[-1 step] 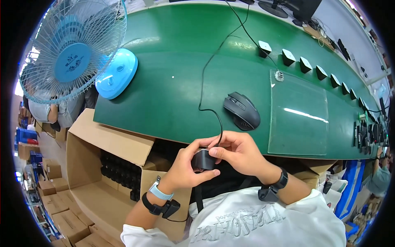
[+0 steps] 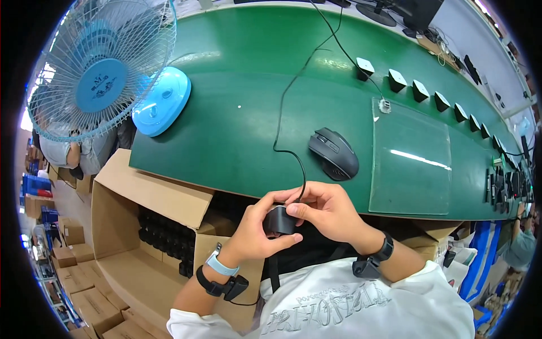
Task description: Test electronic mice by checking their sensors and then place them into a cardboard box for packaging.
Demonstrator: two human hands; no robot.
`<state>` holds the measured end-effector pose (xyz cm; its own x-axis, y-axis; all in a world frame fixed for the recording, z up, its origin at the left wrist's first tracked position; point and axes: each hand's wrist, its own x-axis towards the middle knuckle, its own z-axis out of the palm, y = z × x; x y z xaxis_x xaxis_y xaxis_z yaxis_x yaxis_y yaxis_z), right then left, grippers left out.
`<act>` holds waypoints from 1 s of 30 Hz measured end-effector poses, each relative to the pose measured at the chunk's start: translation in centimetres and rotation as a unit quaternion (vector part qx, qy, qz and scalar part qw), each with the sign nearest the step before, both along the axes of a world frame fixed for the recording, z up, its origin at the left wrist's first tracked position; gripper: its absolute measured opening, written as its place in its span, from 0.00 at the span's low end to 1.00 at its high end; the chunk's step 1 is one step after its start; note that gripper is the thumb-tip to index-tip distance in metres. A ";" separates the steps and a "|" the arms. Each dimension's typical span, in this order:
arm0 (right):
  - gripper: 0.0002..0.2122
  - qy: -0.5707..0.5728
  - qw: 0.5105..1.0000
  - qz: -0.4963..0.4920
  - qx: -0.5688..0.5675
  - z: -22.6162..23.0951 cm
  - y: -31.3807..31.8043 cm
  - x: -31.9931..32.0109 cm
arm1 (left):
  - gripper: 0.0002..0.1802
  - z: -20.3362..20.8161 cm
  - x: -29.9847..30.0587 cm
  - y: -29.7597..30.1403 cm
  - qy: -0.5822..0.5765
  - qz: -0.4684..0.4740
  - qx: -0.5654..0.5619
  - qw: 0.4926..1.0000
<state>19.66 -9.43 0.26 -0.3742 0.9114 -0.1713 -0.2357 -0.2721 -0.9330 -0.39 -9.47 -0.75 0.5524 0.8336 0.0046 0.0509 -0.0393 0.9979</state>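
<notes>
My left hand (image 2: 253,230) is wrapped round a small black block-shaped device (image 2: 280,222) at the table's near edge. A black cable (image 2: 277,127) runs from the back of the table down to the device's top. My right hand (image 2: 332,213) pinches the cable's end there, its thumb against the device; the connector itself is hidden by the fingers. Above the right hand a black computer mouse (image 2: 334,153) lies on the green table (image 2: 237,141).
A blue fan (image 2: 161,104) stands at the left. An open cardboard box (image 2: 132,263) with several black pieces sits below the table edge. At the right lie a clear sheet (image 2: 409,175) and a row of black devices with white tops (image 2: 397,79). People sit at both sides.
My hands keep the same hold on the device and cable. The whole view has shifted very slightly.
</notes>
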 end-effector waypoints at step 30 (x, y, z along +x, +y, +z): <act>0.28 -0.572 0.749 -0.149 0.300 -0.7 4.7 4.8 | 0.29 -1.4 -1.7 0.6 -0.343 0.066 -0.326 0.879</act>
